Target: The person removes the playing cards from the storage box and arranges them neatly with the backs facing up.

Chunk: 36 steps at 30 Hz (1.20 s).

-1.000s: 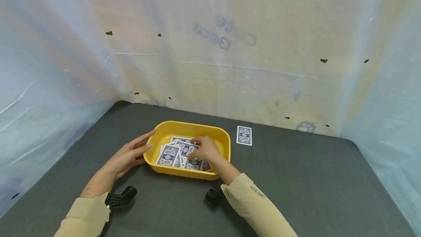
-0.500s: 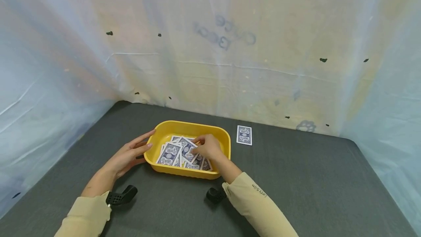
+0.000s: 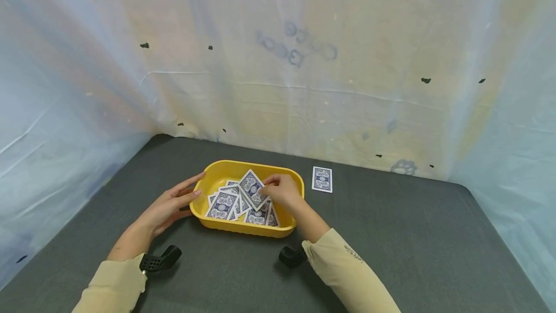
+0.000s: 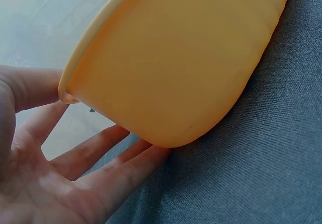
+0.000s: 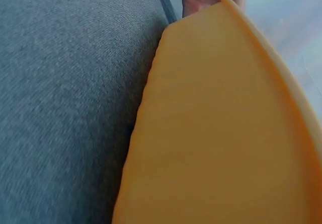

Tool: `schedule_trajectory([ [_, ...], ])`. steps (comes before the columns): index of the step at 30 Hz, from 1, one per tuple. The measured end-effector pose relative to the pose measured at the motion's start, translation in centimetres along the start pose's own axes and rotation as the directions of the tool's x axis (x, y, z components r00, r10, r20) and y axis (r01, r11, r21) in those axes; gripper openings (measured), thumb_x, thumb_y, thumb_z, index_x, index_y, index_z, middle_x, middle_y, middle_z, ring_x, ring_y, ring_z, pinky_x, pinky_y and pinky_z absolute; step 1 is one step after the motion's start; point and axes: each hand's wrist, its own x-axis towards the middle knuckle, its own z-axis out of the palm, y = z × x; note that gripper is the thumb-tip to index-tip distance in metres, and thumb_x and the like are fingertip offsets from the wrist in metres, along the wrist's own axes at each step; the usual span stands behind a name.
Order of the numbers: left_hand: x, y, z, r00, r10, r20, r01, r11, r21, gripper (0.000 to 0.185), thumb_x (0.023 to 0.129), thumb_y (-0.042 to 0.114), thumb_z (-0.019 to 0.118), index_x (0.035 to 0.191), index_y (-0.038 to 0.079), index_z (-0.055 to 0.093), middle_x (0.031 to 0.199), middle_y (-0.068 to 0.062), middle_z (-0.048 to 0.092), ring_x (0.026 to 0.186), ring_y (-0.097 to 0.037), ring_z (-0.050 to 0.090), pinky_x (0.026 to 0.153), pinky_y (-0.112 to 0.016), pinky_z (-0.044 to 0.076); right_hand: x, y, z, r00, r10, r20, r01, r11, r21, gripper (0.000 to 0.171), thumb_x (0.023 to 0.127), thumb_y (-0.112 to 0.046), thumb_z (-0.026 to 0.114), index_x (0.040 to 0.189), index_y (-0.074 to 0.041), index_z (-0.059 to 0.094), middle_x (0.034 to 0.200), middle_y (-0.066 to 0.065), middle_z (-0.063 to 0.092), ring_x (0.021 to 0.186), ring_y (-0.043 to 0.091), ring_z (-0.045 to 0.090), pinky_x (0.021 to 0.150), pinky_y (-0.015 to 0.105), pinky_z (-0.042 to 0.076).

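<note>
A yellow plastic tray (image 3: 243,226) holds several face-down playing cards (image 3: 223,205) with blue patterned backs and white borders. My right hand (image 3: 284,191) reaches over its right half and pinches one playing card (image 3: 252,189) by its right edge, turned cornerwise above the pile. At the tray's left end, my left hand (image 3: 169,204) steadies it, the thumb over the rim. In the left wrist view, the spread fingers of my left hand (image 4: 85,168) lie against the outer wall (image 4: 166,68). The right wrist view shows mostly the tray's side (image 5: 216,118); my right hand is hidden there.
Another face-down card (image 3: 322,179) lies on the dark grey table (image 3: 391,235), right of the tray. A pale hanging sheet (image 3: 347,62) closes off the back and both sides. Black wrist devices (image 3: 160,259) sit below both hands.
The right hand has drawn one card out from the pile, turning it cornerwise and shifting slightly right and up with it. The left hand and the tray have stayed put.
</note>
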Motion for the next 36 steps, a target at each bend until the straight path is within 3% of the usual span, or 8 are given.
schedule_trajectory([
  [6,0.0,0.0,-0.1,1.0,-0.004,-0.002,0.004,1.0,0.005,0.065,0.1,0.034,0.052,0.155,0.025,0.018,0.154,-0.021,0.023,0.134,-0.039,0.033,0.106,-0.059,0.036,-0.7,0.1,-0.9,1.0,-0.019,0.011,0.019,0.998,0.062,0.02,0.082,-0.004,0.072,0.1,0.002,0.067,0.079,0.006,0.058,0.069,0.017,0.055,0.067,0.031,0.057],
  [10,-0.1,0.0,-0.1,1.0,0.001,0.001,-0.001,1.0,0.004,0.065,0.1,0.033,0.052,0.155,0.025,0.018,0.153,-0.021,0.023,0.134,-0.039,0.034,0.106,-0.059,0.035,-1.0,0.1,-1.2,0.999,-0.038,0.026,0.035,0.995,0.09,0.026,0.083,-0.002,0.071,0.108,0.003,0.066,0.089,0.012,0.063,0.073,0.019,0.06,0.073,0.039,0.058],
  [17,-0.2,0.0,-0.1,1.0,0.012,0.003,-0.012,1.0,0.006,0.066,0.099,0.034,0.053,0.155,0.024,0.018,0.153,-0.021,0.024,0.132,-0.036,0.037,0.105,-0.056,0.038,-1.4,0.1,-1.9,0.998,-0.067,0.009,0.066,0.995,0.081,0.058,0.08,0.002,0.071,0.135,-0.006,0.052,0.099,0.018,0.064,0.075,0.021,0.062,0.074,0.04,0.058],
  [22,-0.2,0.1,0.0,1.0,0.01,0.006,-0.01,1.0,0.013,0.066,0.1,0.034,0.052,0.155,0.024,0.017,0.153,-0.021,0.024,0.132,-0.037,0.036,0.105,-0.055,0.039,-1.8,0.1,-2.6,0.995,-0.1,0.001,0.099,0.992,0.083,0.075,0.079,0.004,0.071,0.145,-0.014,0.041,0.099,0.018,0.062,0.072,0.019,0.059,0.072,0.039,0.058],
  [26,-0.2,0.1,0.0,1.0,0.011,0.008,-0.011,1.0,0.014,0.066,0.1,0.034,0.051,0.155,0.024,0.017,0.154,-0.022,0.022,0.134,-0.039,0.034,0.105,-0.055,0.039,-1.9,0.4,-2.9,0.994,-0.113,-0.01,0.114,0.989,0.099,0.077,0.079,0.003,0.071,0.146,-0.016,0.039,0.1,0.018,0.061,0.076,0.019,0.059,0.07,0.034,0.057],
  [36,-0.2,0.0,0.0,1.0,0.021,0.017,-0.021,1.0,0.013,0.067,0.1,0.034,0.051,0.155,0.024,0.016,0.154,-0.022,0.022,0.135,-0.039,0.033,0.105,-0.055,0.039,-2.1,0.9,-4.1,0.997,-0.079,0.002,0.078,0.987,0.139,0.068,0.081,0.002,0.069,0.141,-0.022,0.048,0.101,0.015,0.06,0.079,0.02,0.059,0.076,0.041,0.057],
])
